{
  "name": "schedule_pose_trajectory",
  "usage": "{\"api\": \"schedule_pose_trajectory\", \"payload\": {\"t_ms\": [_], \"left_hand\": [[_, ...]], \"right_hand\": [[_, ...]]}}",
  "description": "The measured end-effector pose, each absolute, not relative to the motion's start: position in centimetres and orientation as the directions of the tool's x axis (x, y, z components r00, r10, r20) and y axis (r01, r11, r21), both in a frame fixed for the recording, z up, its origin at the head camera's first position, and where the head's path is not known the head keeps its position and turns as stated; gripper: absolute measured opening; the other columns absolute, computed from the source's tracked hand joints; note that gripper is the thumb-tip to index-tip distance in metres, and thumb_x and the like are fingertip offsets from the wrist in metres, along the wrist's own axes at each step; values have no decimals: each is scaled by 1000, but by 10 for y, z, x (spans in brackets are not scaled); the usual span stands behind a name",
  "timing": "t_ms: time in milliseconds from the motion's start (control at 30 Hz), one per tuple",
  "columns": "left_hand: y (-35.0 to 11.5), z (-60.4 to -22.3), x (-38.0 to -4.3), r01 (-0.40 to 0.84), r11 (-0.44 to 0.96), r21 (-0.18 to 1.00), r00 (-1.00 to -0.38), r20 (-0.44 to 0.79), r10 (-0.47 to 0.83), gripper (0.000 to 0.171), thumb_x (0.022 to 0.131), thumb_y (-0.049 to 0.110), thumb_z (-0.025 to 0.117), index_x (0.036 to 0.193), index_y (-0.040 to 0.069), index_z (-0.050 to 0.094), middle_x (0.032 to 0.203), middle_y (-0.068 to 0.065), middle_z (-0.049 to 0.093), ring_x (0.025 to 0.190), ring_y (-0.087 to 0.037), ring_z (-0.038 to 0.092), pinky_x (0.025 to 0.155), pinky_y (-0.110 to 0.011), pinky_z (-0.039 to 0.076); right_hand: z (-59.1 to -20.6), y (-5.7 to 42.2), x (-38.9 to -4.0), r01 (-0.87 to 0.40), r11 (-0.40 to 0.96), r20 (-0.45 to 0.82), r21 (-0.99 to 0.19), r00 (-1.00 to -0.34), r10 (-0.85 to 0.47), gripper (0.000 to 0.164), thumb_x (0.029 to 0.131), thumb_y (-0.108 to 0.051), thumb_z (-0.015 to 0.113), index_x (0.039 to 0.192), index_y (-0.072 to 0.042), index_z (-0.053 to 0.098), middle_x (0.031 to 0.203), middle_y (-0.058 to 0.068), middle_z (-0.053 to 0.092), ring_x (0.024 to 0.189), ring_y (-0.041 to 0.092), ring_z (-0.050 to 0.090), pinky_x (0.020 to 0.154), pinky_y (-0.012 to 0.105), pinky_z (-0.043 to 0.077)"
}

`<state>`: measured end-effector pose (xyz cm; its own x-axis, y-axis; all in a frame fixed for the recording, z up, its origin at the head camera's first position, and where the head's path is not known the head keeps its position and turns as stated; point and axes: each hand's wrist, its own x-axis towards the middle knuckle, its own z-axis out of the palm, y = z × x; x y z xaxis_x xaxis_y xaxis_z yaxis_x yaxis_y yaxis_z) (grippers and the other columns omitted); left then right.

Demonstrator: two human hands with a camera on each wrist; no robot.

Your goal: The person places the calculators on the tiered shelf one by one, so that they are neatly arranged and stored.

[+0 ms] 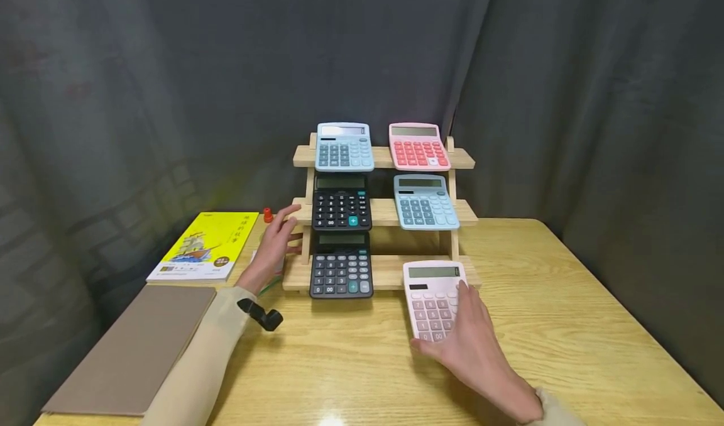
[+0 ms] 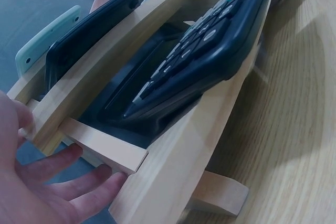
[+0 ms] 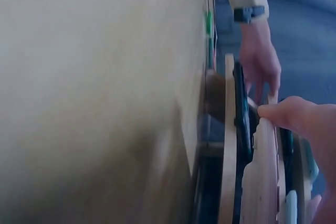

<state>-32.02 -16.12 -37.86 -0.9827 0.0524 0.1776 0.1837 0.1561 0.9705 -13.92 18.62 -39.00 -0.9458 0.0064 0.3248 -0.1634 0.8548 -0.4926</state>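
Observation:
A pale pink calculator (image 1: 427, 288) is in my right hand (image 1: 474, 344), gripped with the thumb at its lower edge and the fingers along its right side. It overlaps the right end of the bottom shelf of a wooden three-tier rack (image 1: 387, 280). My left hand (image 1: 271, 250) touches the rack's left side; in the left wrist view its fingers (image 2: 92, 182) lie fairly straight against the side post. Left on the bottom shelf leans a dark grey calculator (image 1: 341, 275), with a black calculator (image 1: 342, 209) above it.
A light blue calculator (image 1: 345, 149) and a pink-red calculator (image 1: 420, 149) stand on the top shelf; another blue calculator (image 1: 426, 206) is at middle right. Left of the rack lie a yellow book (image 1: 209, 244), a brown folder (image 1: 130, 350) and a small red object (image 1: 268, 215).

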Motion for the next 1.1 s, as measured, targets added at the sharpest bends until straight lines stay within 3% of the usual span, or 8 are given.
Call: {"api": "schedule_pose_trajectory", "payload": {"t_ms": [133, 333, 467, 667, 900, 1100], "left_hand": [[-161, -379, -320, 171, 164, 972, -985, 165, 50, 47, 110, 38, 41, 155, 27, 37, 160, -14, 32, 126, -45, 53, 98, -57, 49], [-158, -380, -320, 181, 160, 970, -983, 175, 54, 46, 110, 37, 42, 155, 26, 38, 159, -13, 33, 124, -44, 55, 97, -57, 50], [-155, -380, -319, 181, 157, 971, -983, 175, 53, 46, 110, 37, 42, 154, 26, 39, 159, -13, 32, 124, -44, 55, 97, -57, 50], [-155, -378, -318, 196, 151, 969, -980, 188, 68, 47, 110, 36, 41, 155, 24, 38, 158, -16, 33, 126, -45, 54, 97, -57, 50], [-157, -376, -317, 195, 154, 969, -980, 188, 63, 48, 110, 36, 41, 156, 24, 36, 158, -18, 33, 127, -46, 53, 99, -57, 49], [-156, -373, -316, 175, 170, 970, -984, 169, 50, 51, 109, 34, 44, 158, 24, 31, 149, -22, 41, 126, -44, 54, 96, -55, 51]], "right_hand": [[-388, 185, -163, -194, 847, 353, -494, -935, -8, 134, 59, -51, 94, 149, 16, 22, 142, 41, 35, 127, 53, 41, 109, 66, 31], [-384, 185, -195, -154, 862, 294, -483, -956, -6, 136, 64, -54, 92, 151, 17, 16, 151, 44, 21, 136, 60, 30, 106, 71, 30], [-385, 185, -208, -125, 865, 256, -486, -967, 4, 137, 65, -54, 91, 152, 17, 13, 153, 44, 19, 137, 59, 29, 104, 70, 33], [-388, 185, -216, -110, 867, 239, -486, -971, 11, 139, 65, -57, 90, 153, 16, 11, 153, 43, 18, 136, 59, 30, 103, 70, 34], [-393, 186, -220, -124, 873, 252, -472, -968, -2, 140, 68, -63, 86, 153, 17, 9, 157, 41, 11, 141, 59, 20, 112, 66, 23], [-390, 189, -218, -115, 837, 281, -535, -959, 48, 133, 71, -67, 82, 155, 12, 14, 158, 36, 17, 141, 53, 25, 110, 67, 28]]}}
